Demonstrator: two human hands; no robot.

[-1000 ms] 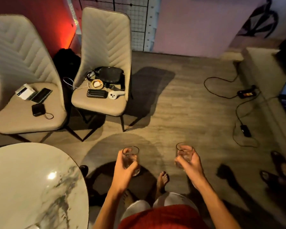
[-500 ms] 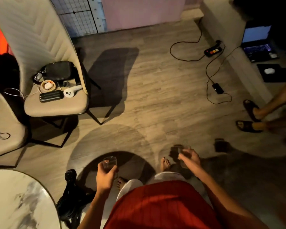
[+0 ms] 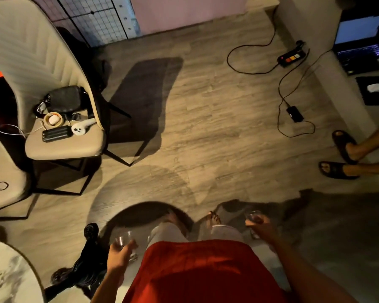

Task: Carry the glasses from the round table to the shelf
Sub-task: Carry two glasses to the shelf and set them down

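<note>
I hold two clear drinking glasses low at my sides, above the wooden floor. My left hand (image 3: 118, 255) is wrapped around one glass (image 3: 123, 239) beside my left hip. My right hand (image 3: 263, 228) grips the other glass (image 3: 252, 216) by its side, out to the right of my knees. The round marble table (image 3: 8, 278) shows only as a pale edge in the bottom left corner, behind my left arm. No shelf is in view.
A beige chair (image 3: 59, 119) with a bag and small devices stands at the left, a second chair (image 3: 0, 186) beyond it. Cables, a power strip (image 3: 291, 57) and an adapter (image 3: 294, 113) lie at right. Another person's sandalled feet (image 3: 341, 157) rest near a ledge holding a laptop (image 3: 361, 44).
My view has swung right, away from the table and chairs. Both hands have dropped lower and spread apart, each still holding its glass. The seated person's feet came into view.
</note>
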